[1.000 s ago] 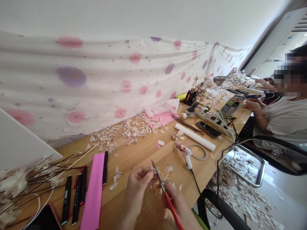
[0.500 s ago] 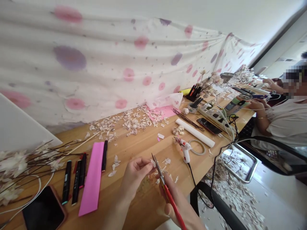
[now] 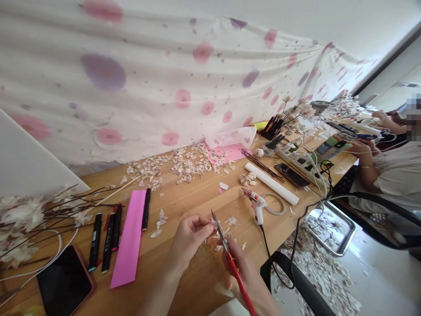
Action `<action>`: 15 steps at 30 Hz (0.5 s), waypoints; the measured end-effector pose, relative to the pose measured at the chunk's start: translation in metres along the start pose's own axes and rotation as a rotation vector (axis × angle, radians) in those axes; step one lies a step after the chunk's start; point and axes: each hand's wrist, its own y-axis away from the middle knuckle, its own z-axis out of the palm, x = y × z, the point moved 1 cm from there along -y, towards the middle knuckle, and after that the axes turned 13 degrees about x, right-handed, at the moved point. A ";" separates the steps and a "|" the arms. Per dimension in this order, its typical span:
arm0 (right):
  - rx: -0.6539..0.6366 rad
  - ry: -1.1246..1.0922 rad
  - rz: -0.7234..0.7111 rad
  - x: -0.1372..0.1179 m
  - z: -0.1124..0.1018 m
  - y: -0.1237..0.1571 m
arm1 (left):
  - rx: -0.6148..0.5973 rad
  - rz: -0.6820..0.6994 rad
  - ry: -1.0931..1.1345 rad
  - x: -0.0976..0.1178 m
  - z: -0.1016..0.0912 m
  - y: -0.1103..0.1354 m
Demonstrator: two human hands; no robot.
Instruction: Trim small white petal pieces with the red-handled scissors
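Note:
My left hand [image 3: 189, 239] is closed, its thumb and fingertips pinching a small whitish papery petal [image 3: 215, 223]. In my right hand [image 3: 251, 272] are red-handled scissors [image 3: 239, 281]. Their blades point up and away from me, right beside the petal at my left fingertips; whether they touch it I cannot tell. Loose papery petals [image 3: 231, 220] lie on the wooden table just past the scissors, and a few more petals [image 3: 158, 228] lie left of my left hand.
Leftward lie a pink paper strip [image 3: 128, 245], black markers [image 3: 95, 241], a phone [image 3: 64, 281] and pale flowers [image 3: 21, 215]. Rightward are a glue gun [image 3: 257, 208], garlic cloves [image 3: 248, 178], a white roll [image 3: 272, 184] and power strips [image 3: 301, 162]. A co-worker's hands [image 3: 363, 149] are farther right.
The view has shifted slightly, so the table things sit a little farther right. Both hands keep nearly the same pose, with the petal and scissors still held close together.

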 end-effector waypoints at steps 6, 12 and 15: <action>0.010 0.006 0.023 0.007 -0.002 0.000 | -0.023 -0.014 0.003 -0.002 -0.001 -0.002; 0.032 -0.080 0.031 0.018 -0.002 0.004 | -0.086 -0.046 -0.023 -0.001 -0.001 -0.002; 0.074 -0.115 0.033 0.022 -0.005 0.008 | -0.087 -0.075 -0.024 0.000 -0.002 -0.003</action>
